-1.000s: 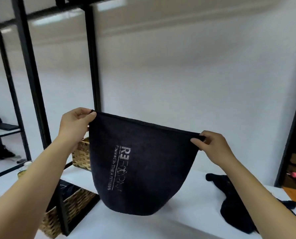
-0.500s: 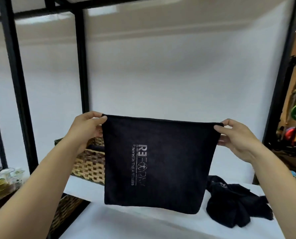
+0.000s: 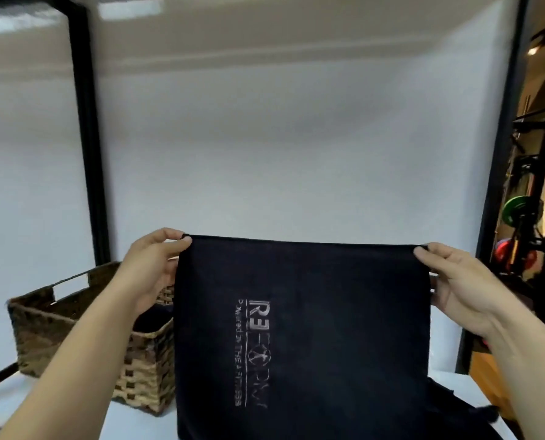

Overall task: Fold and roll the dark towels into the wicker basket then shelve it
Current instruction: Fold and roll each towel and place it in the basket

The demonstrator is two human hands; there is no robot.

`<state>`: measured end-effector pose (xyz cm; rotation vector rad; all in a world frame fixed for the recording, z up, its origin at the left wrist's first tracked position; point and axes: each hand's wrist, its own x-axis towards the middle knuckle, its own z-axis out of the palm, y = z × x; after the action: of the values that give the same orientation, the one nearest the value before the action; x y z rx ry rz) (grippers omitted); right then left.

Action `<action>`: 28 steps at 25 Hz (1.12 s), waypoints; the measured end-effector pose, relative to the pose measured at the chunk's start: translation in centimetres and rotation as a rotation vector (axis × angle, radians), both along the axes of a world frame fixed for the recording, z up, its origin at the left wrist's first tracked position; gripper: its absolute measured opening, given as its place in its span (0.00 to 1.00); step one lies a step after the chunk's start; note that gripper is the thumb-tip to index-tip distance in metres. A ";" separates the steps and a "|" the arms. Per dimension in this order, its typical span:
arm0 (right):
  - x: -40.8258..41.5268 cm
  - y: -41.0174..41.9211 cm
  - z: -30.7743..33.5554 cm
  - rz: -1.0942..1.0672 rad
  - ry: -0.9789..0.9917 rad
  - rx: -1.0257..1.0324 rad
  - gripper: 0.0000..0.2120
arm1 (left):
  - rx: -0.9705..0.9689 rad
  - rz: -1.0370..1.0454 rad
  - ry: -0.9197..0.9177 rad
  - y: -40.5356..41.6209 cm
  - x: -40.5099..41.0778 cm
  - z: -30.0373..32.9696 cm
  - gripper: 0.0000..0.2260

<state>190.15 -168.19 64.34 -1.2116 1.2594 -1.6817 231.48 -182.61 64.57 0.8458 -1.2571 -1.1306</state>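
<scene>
Backing the white shelf [image 3: 74, 417], a blank white wall [image 3: 296, 138].

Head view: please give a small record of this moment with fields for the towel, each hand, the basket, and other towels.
towel: dark towel held up, hanging flat, pale logo facing the camera
left hand: left hand pinches the top left corner
right hand: right hand pinches the top right corner
basket: wicker basket on the white surface, left of the towel, something dark inside
other towels: dark heap at lower right, mostly hidden
</scene>
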 end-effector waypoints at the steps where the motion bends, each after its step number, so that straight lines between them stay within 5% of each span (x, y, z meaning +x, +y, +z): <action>1: -1.0 -1.9 -1.0 -0.039 -0.025 0.064 0.07 | 0.056 0.014 -0.075 -1.9 -1.6 -0.7 0.07; 4: -3.3 -8.0 -5.4 -0.160 -0.091 0.276 0.07 | 0.304 -0.031 -0.255 -6.3 -6.0 -4.1 0.05; 8: -4.5 -12.3 -10.1 -0.259 -0.150 0.409 0.06 | 0.461 -0.046 -0.182 -9.5 -10.7 -8.2 0.06; 20: 10.1 -10.8 -12.7 -0.142 0.232 0.162 0.10 | 0.144 -0.097 -0.200 0.2 -19.1 -12.2 0.06; 24: 13.5 -7.6 -13.1 -0.141 0.251 0.094 0.04 | 0.052 -0.099 -0.176 3.3 -15.6 -13.5 0.03; 28: 17.2 -3.8 -13.4 0.030 0.112 0.087 0.10 | 0.033 -0.160 -0.164 5.5 -11.8 -13.9 0.07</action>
<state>207.38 -172.03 50.99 -1.2808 1.3601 -1.5399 219.68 -177.12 50.71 0.8891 -1.4658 -1.2317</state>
